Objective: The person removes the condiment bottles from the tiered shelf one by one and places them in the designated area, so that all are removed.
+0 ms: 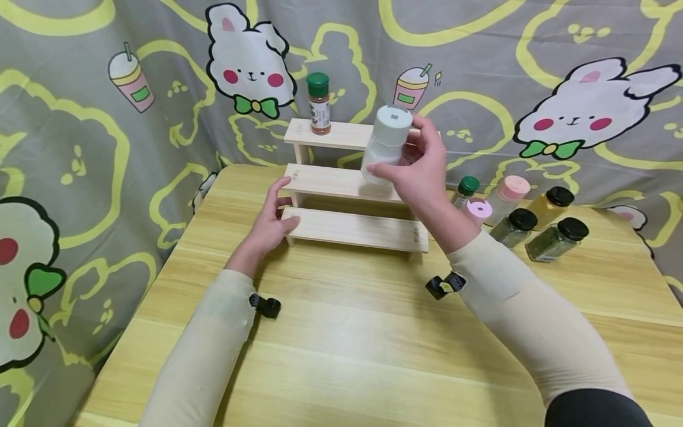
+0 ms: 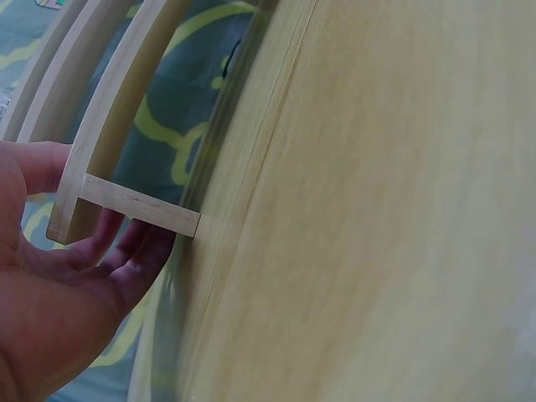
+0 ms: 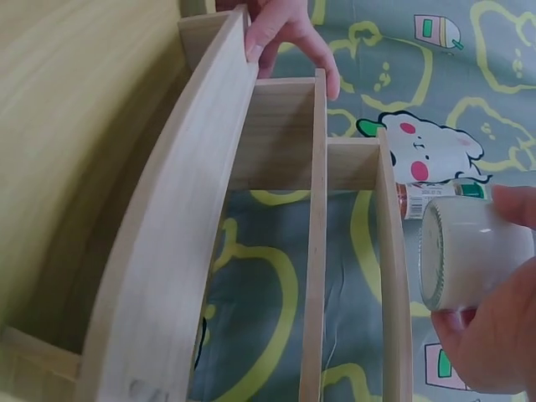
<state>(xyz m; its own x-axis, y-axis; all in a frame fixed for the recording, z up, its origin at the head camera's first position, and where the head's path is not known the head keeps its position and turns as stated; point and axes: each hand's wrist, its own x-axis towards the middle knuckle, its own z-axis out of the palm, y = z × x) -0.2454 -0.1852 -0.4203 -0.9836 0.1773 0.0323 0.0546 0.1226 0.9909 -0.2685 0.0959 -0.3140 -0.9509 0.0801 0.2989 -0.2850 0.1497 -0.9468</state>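
My right hand [image 1: 424, 163] grips a glass seasoning jar [image 1: 385, 151] with a pale lid and white contents. In the head view the jar is held above the right part of a three-step wooden shelf rack [image 1: 352, 228]. The right wrist view shows the jar's glass base [image 3: 435, 255] turned toward the rack, apart from the boards. At the rack's left end my left hand [image 1: 269, 222] holds on, its thumb on the lowest board and its other fingers around the side. On the top step stands a spice bottle [image 1: 319, 110] with a green cap and reddish contents.
Right of the rack stand several jars: a green-capped bottle [image 1: 468, 187], two with pink lids, such as this larger jar [image 1: 507, 198], and black-lidded ones, including a jar of green herbs [image 1: 555, 240]. A patterned curtain [image 1: 480, 35] hangs behind the wooden table [image 1: 341, 344].
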